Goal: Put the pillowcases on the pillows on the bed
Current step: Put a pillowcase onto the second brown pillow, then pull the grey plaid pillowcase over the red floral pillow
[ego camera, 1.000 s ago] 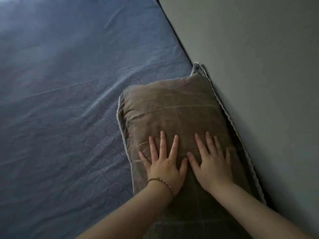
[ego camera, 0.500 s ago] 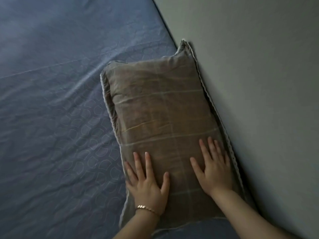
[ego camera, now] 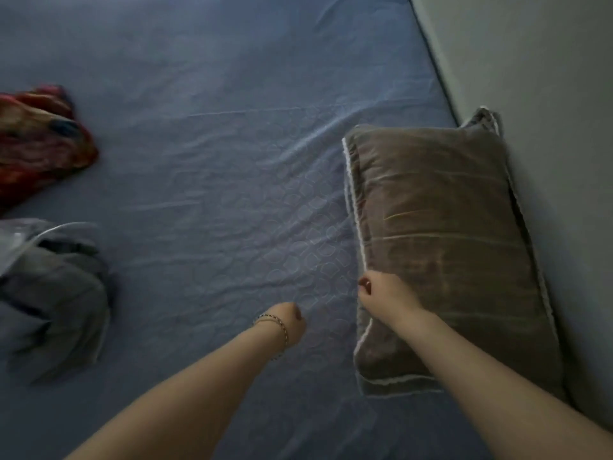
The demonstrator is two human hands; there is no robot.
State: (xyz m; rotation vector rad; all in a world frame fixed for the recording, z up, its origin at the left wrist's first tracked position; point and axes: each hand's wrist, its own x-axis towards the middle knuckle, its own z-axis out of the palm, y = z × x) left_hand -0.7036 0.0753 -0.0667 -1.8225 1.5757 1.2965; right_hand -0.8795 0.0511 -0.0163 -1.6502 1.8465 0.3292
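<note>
Your right hand (ego camera: 381, 293) sits right of centre in the lower half of the frame. Its fingers are curled round the left edge of the pillow (ego camera: 444, 227), with the thumb against the white trim (ego camera: 356, 200) there. Your forearm crosses the pillow's lower left corner.

The pillow lies flat on the blue sheet (ego camera: 215, 161) along the right side of the frame. Its long right edge is against the grey wall (ego camera: 547, 78), and its upper right corner is turned up onto the wall. It wears a brown case (ego camera: 464, 293) with faint pale lines across it.

Your left hand (ego camera: 290, 322) is just left of the right one, over bare sheet and apart from the pillow. Its fingers are curled into a fist, with nothing showing in it. You cannot tell whether it touches the sheet. A thin bracelet (ego camera: 277, 323) circles that wrist.

At the left edge of the frame a crumpled grey cloth (ego camera: 53, 293) lies on the sheet. A red patterned cloth (ego camera: 36, 144) lies above it, blurred. Both are well apart from your hands.
</note>
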